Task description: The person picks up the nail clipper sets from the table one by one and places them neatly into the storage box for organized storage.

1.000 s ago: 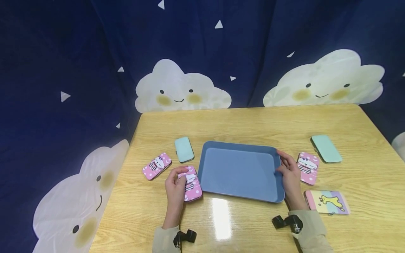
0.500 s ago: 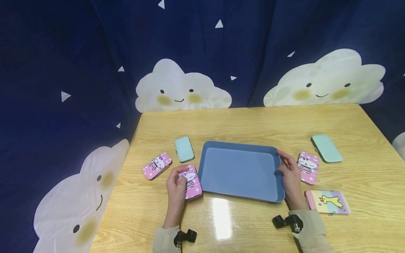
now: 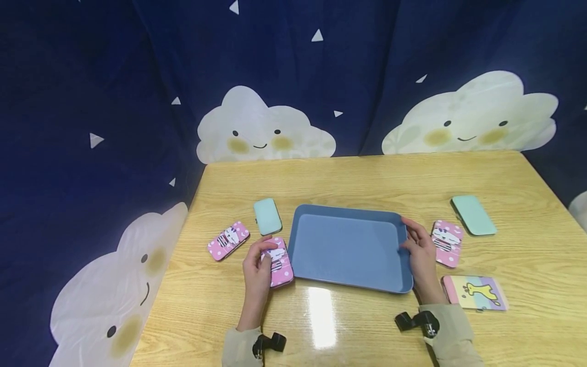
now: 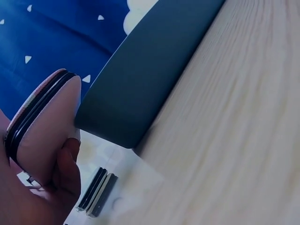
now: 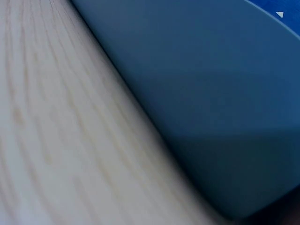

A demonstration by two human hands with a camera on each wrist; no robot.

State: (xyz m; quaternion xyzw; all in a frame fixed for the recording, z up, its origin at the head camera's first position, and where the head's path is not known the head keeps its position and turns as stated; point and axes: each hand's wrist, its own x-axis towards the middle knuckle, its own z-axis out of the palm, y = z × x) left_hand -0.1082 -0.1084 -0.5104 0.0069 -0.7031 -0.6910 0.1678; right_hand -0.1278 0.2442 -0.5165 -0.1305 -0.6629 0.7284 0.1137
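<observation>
My left hand [image 3: 257, 270] holds a small pink case [image 3: 282, 272] with a cat print, between thumb and fingers, at the left end of a blue rectangular tray [image 3: 348, 250]. In the left wrist view the pink case [image 4: 49, 122] is tilted on edge, its dark seam and a small metal clasp showing, close to the tray's outer wall [image 4: 136, 79]. My right hand [image 3: 421, 252] grips the tray's right rim, thumb on the inner side. Only the tray's side wall [image 5: 201, 93] and the wood table fill most of the right wrist view.
Left of the tray lie a mint case [image 3: 267, 216] and another pink cat case [image 3: 228, 241]. On the right are a mint case [image 3: 474, 215], a pink cat case [image 3: 447, 243] and a giraffe-print case [image 3: 476, 293]. A dark blue curtain [image 3: 357, 61] hangs behind the wooden table [image 3: 357, 178].
My left hand, with the pink case, has shifted slightly away from me along the tray's left end. The right hand and the tray have stayed in place.
</observation>
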